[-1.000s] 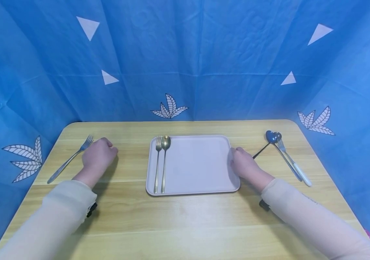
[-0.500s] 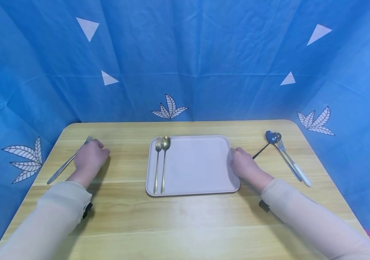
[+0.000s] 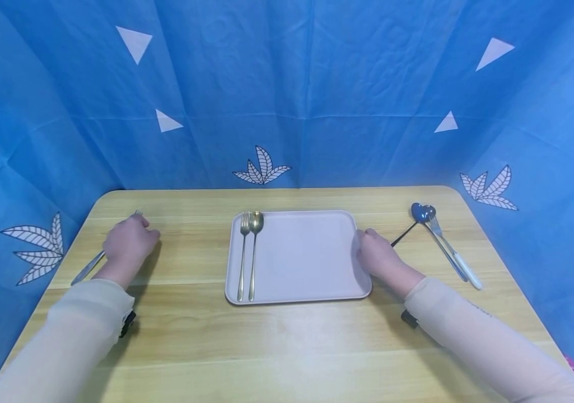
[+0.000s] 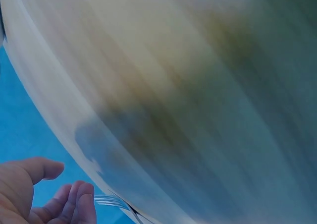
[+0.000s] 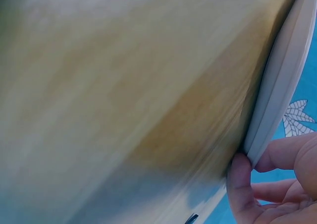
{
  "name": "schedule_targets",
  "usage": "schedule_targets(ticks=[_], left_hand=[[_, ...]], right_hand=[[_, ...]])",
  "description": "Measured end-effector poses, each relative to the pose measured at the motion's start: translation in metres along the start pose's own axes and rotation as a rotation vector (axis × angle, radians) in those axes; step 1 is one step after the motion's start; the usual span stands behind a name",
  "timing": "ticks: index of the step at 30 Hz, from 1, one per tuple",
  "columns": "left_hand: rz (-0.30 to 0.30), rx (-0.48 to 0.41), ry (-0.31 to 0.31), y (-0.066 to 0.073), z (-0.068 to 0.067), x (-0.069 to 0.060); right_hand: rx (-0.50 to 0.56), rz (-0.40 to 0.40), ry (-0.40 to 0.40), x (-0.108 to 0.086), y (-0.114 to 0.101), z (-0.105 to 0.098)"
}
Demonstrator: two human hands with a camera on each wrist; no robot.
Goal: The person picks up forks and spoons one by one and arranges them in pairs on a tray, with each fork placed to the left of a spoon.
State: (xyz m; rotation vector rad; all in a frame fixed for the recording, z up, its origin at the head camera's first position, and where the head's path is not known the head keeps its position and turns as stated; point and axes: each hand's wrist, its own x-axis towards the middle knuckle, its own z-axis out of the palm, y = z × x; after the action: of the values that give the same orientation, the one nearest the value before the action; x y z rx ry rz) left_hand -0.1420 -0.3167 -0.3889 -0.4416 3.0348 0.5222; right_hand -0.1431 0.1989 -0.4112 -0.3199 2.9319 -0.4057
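Observation:
My left hand (image 3: 129, 242) hovers over a silver fork (image 3: 87, 267) at the table's left, covering its middle. In the left wrist view the thumb and bent fingers (image 4: 85, 204) stand apart with nothing between them, and the fork's tines (image 4: 110, 200) show just beyond the fingertips. At the right short edge of a pale pinkish tray (image 3: 312, 257), my right hand (image 3: 381, 254) pinches the rim between thumb and fingers, as the right wrist view shows. On the tray's left side a gold fork (image 3: 243, 254) and a gold spoon (image 3: 253, 252) lie side by side.
Right of the tray lie a dark-handled spoon (image 3: 419, 212), another spoon (image 3: 450, 258) and a white-handled fork (image 3: 468, 271), their heads close together. Blue cloth (image 3: 307, 84) hangs behind and beside the wooden table (image 3: 287, 347).
My left hand has moved left, from beside the silver fork to over it, hiding more of it. The right hand, the tray and the other cutlery stay where they were.

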Motion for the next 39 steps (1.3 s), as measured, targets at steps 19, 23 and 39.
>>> schedule_targets(ticks=[19,23,39], left_hand=[[-0.024,0.01,-0.002,-0.018,-0.008,0.007],[-0.031,0.022,-0.002,-0.022,-0.009,0.008],[-0.041,0.075,-0.054,-0.048,-0.013,0.011]], right_hand=[[0.004,0.024,-0.01,0.0,-0.001,0.001],[0.01,0.022,-0.009,-0.001,-0.002,0.001],[0.02,0.025,-0.013,0.0,-0.001,0.001]])
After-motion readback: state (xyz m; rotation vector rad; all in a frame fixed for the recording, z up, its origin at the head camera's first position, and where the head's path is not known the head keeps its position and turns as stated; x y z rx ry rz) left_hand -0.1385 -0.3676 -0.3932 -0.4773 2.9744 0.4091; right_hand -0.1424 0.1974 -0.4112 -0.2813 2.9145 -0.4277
